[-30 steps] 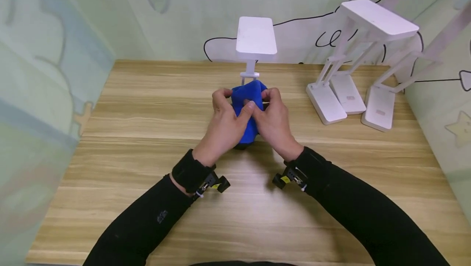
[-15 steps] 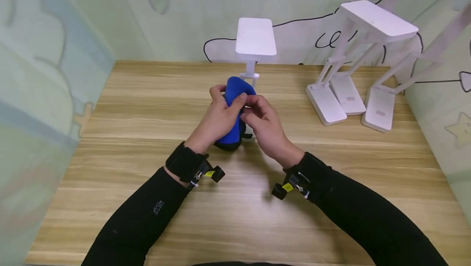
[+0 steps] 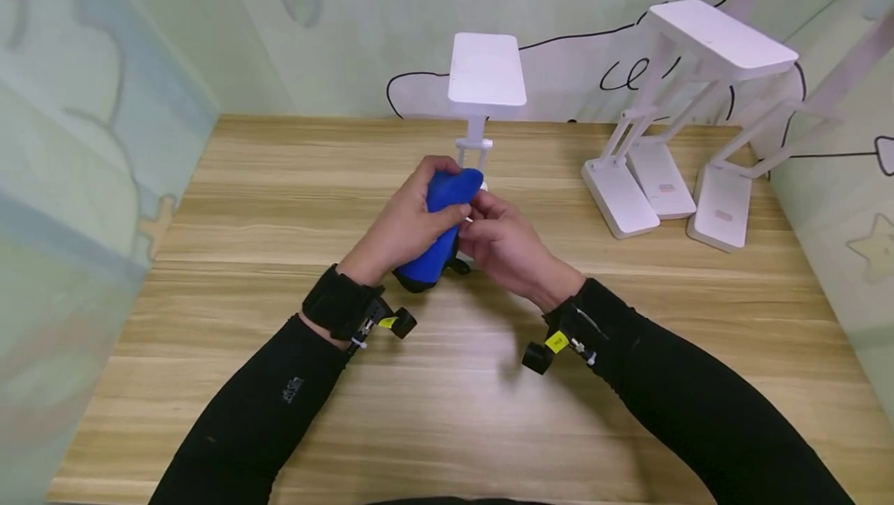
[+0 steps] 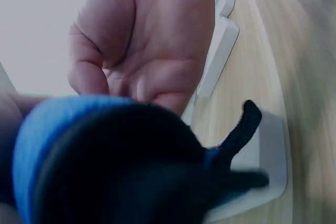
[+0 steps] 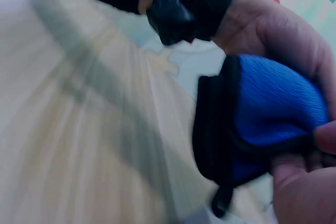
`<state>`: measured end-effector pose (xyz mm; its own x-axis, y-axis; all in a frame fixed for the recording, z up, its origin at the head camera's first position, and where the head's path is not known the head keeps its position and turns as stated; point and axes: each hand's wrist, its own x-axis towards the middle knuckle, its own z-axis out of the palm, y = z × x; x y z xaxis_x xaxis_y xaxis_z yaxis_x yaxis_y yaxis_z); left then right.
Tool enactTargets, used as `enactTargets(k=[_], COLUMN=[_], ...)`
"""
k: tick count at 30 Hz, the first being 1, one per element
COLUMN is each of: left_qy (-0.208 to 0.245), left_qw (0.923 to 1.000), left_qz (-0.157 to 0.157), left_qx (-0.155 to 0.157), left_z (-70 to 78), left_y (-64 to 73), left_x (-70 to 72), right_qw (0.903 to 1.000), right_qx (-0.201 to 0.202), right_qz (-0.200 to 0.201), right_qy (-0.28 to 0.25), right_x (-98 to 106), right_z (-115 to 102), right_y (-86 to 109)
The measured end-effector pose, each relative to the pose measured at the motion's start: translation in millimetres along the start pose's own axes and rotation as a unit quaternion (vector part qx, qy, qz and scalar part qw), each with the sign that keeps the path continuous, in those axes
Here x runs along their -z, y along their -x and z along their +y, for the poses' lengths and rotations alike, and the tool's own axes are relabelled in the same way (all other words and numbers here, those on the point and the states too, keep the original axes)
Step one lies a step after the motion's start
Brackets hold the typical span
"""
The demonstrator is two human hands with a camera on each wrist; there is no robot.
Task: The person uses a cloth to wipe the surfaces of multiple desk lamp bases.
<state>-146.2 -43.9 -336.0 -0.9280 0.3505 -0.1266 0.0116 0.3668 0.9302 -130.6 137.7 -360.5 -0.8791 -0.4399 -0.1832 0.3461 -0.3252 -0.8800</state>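
Note:
A soft blue fabric pouch [image 3: 436,249] with black edging is held tilted over the table in the head view. My left hand [image 3: 408,222] grips it from the left, thumb across its near face and fingers behind. My right hand [image 3: 513,253] is at its right side, thumb and fingertips pinching the edge. The right wrist view shows the pouch's rounded blue face [image 5: 278,103] close up, its black trim folded along the left, and the right thumb [image 5: 312,198] at the lower edge. A black strap [image 4: 241,129] sticks out beside the pouch's dark end in the left wrist view.
Directly behind the hands stands a white desk lamp [image 3: 486,74], its base partly hidden by them. More white lamps stand at the right, with bases [image 3: 621,198] near the back wall [image 3: 335,39]. Patterned walls border the wooden table [image 3: 279,179] at left, back and right.
The pouch has moved left and toward me and now leans to the right at its top. My left hand has shifted left with it; my right hand has slid from its face to its right edge.

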Motion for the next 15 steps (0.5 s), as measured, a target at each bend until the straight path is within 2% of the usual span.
enactTargets(k=[2, 4, 6, 7, 8, 9, 11, 14, 15], left_qy=[-0.027, -0.081, -0.145, -0.177, -0.207, -0.231, -0.262, -0.309, -0.323], left_qw=[0.9994, 0.9954, 0.9861, 0.9799, 0.9732, 0.9674, 0.9603, 0.9498, 0.9456], left_qz=[0.019, 0.048, 0.078, 0.090, 0.099, 0.102, 0.096, 0.048, 0.030], left_qx=[-0.009, -0.016, -0.020, -0.018, -0.013, -0.008, -0.002, -0.017, -0.026], left_z=[-1.5, -2.8, -5.7, -7.7, -10.1, -13.3, -20.6, -32.5, -35.9], left_y=[-2.0, -4.4, -7.9, -10.3, -13.2, -16.7, -25.5, -42.6, -48.7], left_x=[1.4, 5.8, 14.0, 19.4, 25.4, 31.7, 43.3, 55.9, 58.5], right_qw=[0.9970, 0.9862, 0.9655, 0.9514, 0.9301, 0.9031, 0.8395, 0.7530, 0.7340], right_qx=[-0.010, -0.007, 0.004, 0.012, 0.023, 0.037, 0.059, 0.084, 0.087], right_qz=[0.008, 0.027, 0.054, 0.068, 0.080, 0.088, 0.090, 0.044, 0.022], right_qy=[0.076, 0.163, 0.254, 0.300, 0.358, 0.419, 0.533, 0.651, 0.673], right_x=[6, 14, 26, 32, 39, 47, 60, 73, 73], right_z=[-6, -12, -17, -18, -19, -19, -16, -8, -5], right_y=[0.4, 0.6, 0.9, 1.2, 1.5, 2.1, 2.7, 2.9, 3.2])
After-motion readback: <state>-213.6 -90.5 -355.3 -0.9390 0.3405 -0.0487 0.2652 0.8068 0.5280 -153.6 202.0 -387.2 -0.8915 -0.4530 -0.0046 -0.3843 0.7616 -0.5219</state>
